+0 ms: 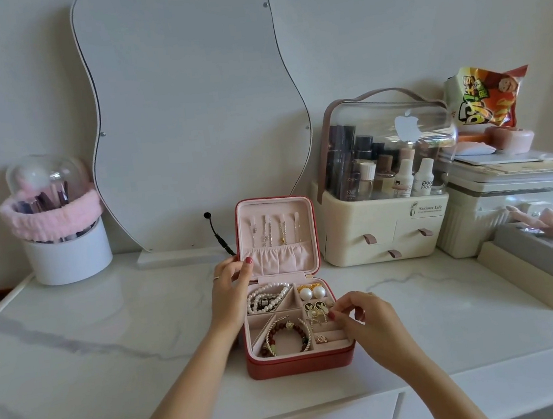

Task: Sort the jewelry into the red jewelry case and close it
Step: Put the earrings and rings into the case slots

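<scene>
The red jewelry case [296, 365] stands open on the white marble table, its lid [276, 233] upright with thin necklaces hung inside. Its pink tray holds pearl strands [266, 296], two pearl earrings [311, 293], black-and-gold earrings [315, 308], beaded bracelets [288, 337] and a ring [321, 338]. My left hand [231, 292] grips the left edge of the lid, thumb on its inner rim. My right hand [367, 319] hovers over the tray's right side, thumb and forefinger pinching a small gold piece at the earring compartment.
A wavy mirror [188, 116] leans on the wall behind the case, with a black cable [217, 233] beside it. A brush holder [65, 247] stands at the left, a cosmetics organizer [384, 228] and stacked boxes [510, 217] at the right. The table's front edge is near me.
</scene>
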